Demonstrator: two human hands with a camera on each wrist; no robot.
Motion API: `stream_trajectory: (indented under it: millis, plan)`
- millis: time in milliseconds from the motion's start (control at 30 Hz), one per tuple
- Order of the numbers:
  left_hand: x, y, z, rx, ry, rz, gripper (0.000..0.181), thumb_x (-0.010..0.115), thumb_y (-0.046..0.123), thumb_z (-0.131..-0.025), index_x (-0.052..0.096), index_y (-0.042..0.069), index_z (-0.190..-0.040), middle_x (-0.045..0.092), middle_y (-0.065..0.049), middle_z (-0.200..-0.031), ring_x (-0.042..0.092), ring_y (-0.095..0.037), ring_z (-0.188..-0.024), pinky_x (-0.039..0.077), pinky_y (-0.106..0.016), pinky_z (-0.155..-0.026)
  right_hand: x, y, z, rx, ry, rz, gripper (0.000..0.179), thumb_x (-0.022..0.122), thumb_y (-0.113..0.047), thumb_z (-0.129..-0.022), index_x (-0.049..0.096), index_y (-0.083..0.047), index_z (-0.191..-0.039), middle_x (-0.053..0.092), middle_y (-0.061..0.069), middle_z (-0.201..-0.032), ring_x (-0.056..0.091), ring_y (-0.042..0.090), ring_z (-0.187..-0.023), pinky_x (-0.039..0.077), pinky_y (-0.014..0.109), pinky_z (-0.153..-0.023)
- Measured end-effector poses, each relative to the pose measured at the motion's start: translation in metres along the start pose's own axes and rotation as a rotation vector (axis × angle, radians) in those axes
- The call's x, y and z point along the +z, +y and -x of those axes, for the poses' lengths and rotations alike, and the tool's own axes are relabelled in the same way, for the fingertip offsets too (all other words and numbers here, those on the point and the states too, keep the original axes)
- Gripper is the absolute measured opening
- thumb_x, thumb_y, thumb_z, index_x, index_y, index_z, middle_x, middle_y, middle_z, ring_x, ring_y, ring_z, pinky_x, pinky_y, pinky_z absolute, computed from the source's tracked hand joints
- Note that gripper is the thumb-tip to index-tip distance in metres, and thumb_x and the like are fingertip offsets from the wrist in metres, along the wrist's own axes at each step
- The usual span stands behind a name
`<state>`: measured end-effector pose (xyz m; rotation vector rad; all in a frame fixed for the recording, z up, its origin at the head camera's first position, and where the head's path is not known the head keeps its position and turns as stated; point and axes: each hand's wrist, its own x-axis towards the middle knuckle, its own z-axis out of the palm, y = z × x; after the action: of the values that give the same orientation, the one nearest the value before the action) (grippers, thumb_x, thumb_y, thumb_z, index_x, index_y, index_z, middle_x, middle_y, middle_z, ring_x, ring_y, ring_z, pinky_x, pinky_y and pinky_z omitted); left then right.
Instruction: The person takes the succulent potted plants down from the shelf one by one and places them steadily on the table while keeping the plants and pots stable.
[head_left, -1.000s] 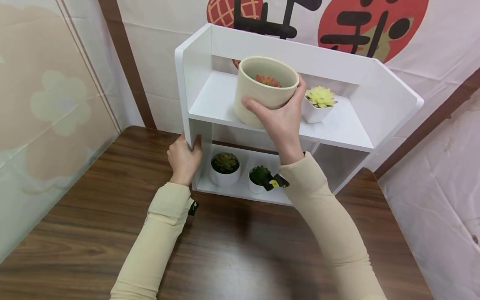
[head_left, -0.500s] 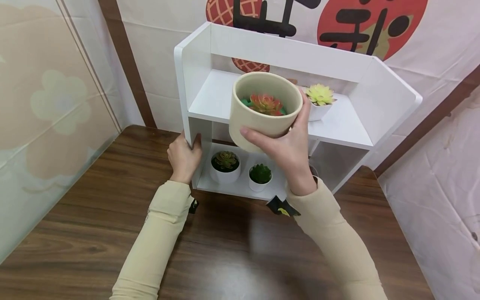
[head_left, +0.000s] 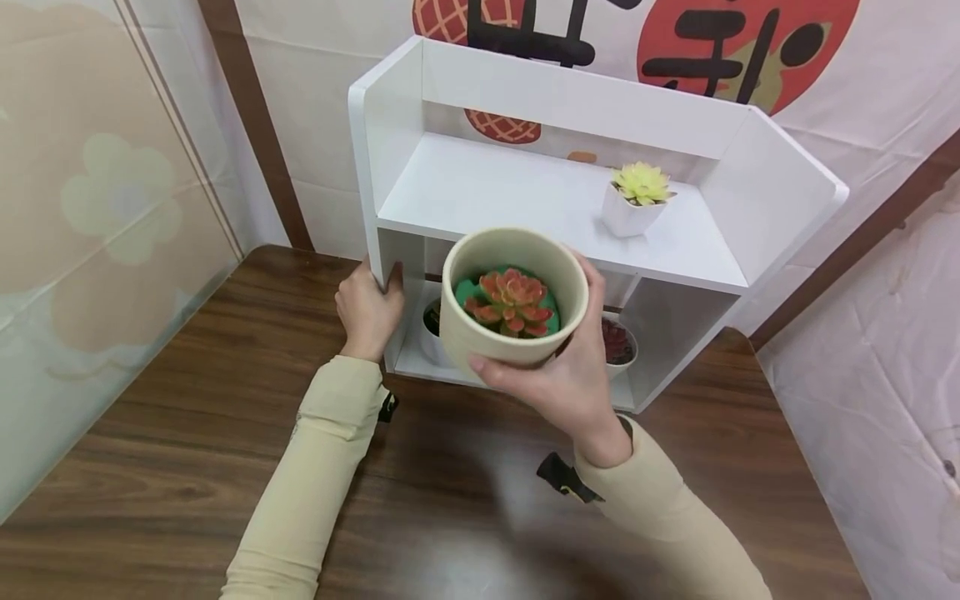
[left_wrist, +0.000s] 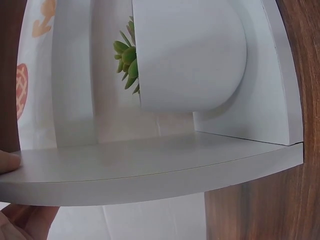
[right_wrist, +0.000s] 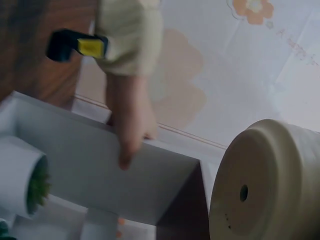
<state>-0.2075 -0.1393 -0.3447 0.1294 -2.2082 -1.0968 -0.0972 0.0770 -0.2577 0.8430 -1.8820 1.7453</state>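
The right hand (head_left: 566, 379) curls round the big cream pot (head_left: 459, 337), thumb on the near side, and holds it up in front of the white shelf (head_left: 495, 179). A red plant (head_left: 513, 302) sits inside. The left hand (head_left: 369, 310) grips one side board (head_left: 390, 142). Best hold the pot level, squeeze firmly, and not bump the shelf.

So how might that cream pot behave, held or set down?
The thick-rimmed cream pot is probably stiff and fairly heavy. Its smooth side may slip in the fingers. The broad base suggests it won't tip easily.
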Motion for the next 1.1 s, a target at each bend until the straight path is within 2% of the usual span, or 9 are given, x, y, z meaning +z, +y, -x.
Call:
stream_trajectory:
  millis: [167, 300, 500, 800, 1100]
  plan:
    - [0.001, 0.000, 0.000, -0.005, -0.002, -0.008, 0.032, 0.059, 0.024, -0.093, 0.066, -0.003, -0.106, 0.070, -0.025, -0.101, 0.067, -0.045, -0.088, 0.049, -0.057, -0.073, 0.002, 0.011, 0.022, 0.034, -0.032, -0.001, 0.106, 0.087, -0.008, -0.055, 0.027, -0.013, -0.142, 0.045, 0.007, -0.140, 0.047, 0.025, -0.124, 0.038, 0.041, -0.104]
    - [0.001, -0.001, 0.000, -0.006, 0.000, -0.011, 0.031, 0.060, 0.023, -0.092, 0.066, -0.004, -0.106, 0.070, -0.026, -0.100, 0.067, -0.045, -0.088, 0.049, -0.057, -0.073, 0.006, 0.024, 0.038, 0.060, -0.041, 0.012, 0.108, 0.088, -0.008, -0.053, 0.028, -0.012, -0.142, 0.045, 0.005, -0.140, 0.047, 0.025, -0.124, 0.038, 0.040, -0.104]
    - [0.002, -0.001, -0.001, -0.010, 0.004, -0.014, 0.031, 0.060, 0.022, -0.092, 0.066, -0.004, -0.106, 0.070, -0.026, -0.101, 0.067, -0.045, -0.089, 0.049, -0.058, -0.074, 0.010, 0.041, 0.058, 0.134, -0.048, 0.029, 0.108, 0.090, -0.009, -0.052, 0.029, -0.015, -0.141, 0.046, 0.002, -0.138, 0.048, 0.024, -0.121, 0.039, 0.038, -0.103]
    - [0.004, 0.000, -0.003, -0.001, -0.002, -0.013, 0.032, 0.059, 0.025, -0.092, 0.066, -0.003, -0.106, 0.070, -0.025, -0.102, 0.067, -0.045, -0.091, 0.049, -0.058, -0.076, 0.018, 0.066, 0.090, 0.286, -0.074, 0.101, 0.109, 0.091, -0.017, -0.058, 0.025, -0.024, -0.144, 0.046, -0.004, -0.138, 0.049, 0.018, -0.121, 0.039, 0.037, -0.103]
    - [0.004, -0.001, -0.003, -0.001, 0.005, -0.018, 0.030, 0.060, 0.024, -0.091, 0.066, -0.003, -0.104, 0.070, -0.025, -0.100, 0.067, -0.045, -0.090, 0.048, -0.058, -0.075, 0.029, 0.091, 0.113, 0.385, -0.080, 0.186, 0.109, 0.092, -0.027, -0.055, 0.028, -0.025, -0.143, 0.049, -0.005, -0.135, 0.049, 0.014, -0.120, 0.038, 0.037, -0.102]
